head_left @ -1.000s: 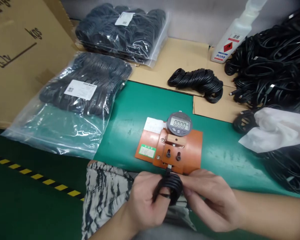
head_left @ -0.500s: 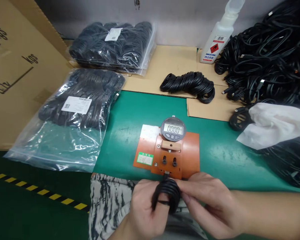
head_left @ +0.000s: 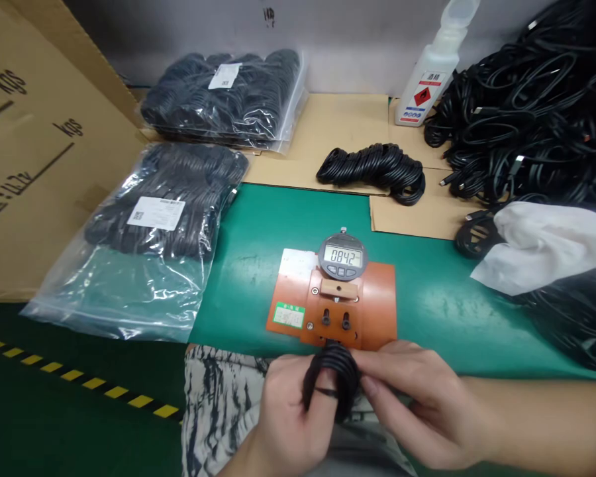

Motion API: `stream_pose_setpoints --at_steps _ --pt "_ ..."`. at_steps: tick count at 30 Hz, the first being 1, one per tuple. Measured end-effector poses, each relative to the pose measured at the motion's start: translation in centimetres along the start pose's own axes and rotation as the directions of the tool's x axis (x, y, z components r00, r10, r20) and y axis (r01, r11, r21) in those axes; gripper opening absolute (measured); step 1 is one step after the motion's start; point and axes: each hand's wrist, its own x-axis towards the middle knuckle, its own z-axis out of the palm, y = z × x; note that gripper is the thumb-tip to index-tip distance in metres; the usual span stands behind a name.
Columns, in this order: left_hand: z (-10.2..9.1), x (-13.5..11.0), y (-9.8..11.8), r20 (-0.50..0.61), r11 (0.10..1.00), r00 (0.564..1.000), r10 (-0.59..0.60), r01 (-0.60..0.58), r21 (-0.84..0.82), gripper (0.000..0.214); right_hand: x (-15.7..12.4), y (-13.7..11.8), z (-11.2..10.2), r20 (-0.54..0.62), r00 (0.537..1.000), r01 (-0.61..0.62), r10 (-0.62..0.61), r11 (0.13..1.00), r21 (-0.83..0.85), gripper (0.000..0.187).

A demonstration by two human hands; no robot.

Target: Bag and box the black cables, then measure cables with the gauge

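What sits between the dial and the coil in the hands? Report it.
In the head view, the orange fixture: its tan block and two black knobs lie between dial and coil.

Obscured items, referenced to orange jig (head_left: pixel 380 298)
Cable coil (head_left: pixel 335 368): plug hidden at jig's near edge. Jig's green label (head_left: pixel 289 315) unreadable. Cable heap (head_left: pixel 526 132) right of jig cropped.

A small coil of black cable (head_left: pixel 334 374), wound tight, stands on edge just past the near edge of the bench (head_left: pixel 278 225), its end pushed into the front of an orange gauge block (head_left: pixel 377 298). The block lies flat at that edge, and its round digital dial (head_left: pixel 343 257) reads 0842.
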Motion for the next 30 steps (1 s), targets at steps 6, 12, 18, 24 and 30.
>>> stream_pose_setpoints --at_steps 6,12,18,24,30 --pt "0.3 0.1 0.0 -0.047 0.998 0.997 -0.057 0.056 -0.027 0.031 -0.3 -0.5 -0.3 -0.024 0.997 -0.071 0.07 0.996 -0.055 0.041" --pt "0.5 0.2 0.4 -0.058 0.978 0.985 -0.165 0.156 -0.137 0.038 -0.5 -1.1 -0.4 -0.01 0.989 -0.146 0.147 0.979 -0.144 0.033" --pt "0.4 -0.1 0.6 -0.02 0.953 0.972 -0.236 0.227 -0.2 0.041 -1.2 -1.1 -0.3 -0.031 0.984 -0.179 0.176 0.97 -0.163 0.03" --pt "0.6 -0.2 0.5 -0.02 0.949 0.971 -0.237 0.226 -0.22 0.04 -1.2 -1.0 -0.2 -0.025 0.984 -0.178 0.177 0.97 -0.164 0.027" --pt "0.5 -0.1 0.6 -0.006 0.941 0.959 -0.283 0.277 -0.196 0.043 -0.8 -1.2 -0.3 -0.005 0.986 -0.167 0.168 0.974 -0.152 0.023"
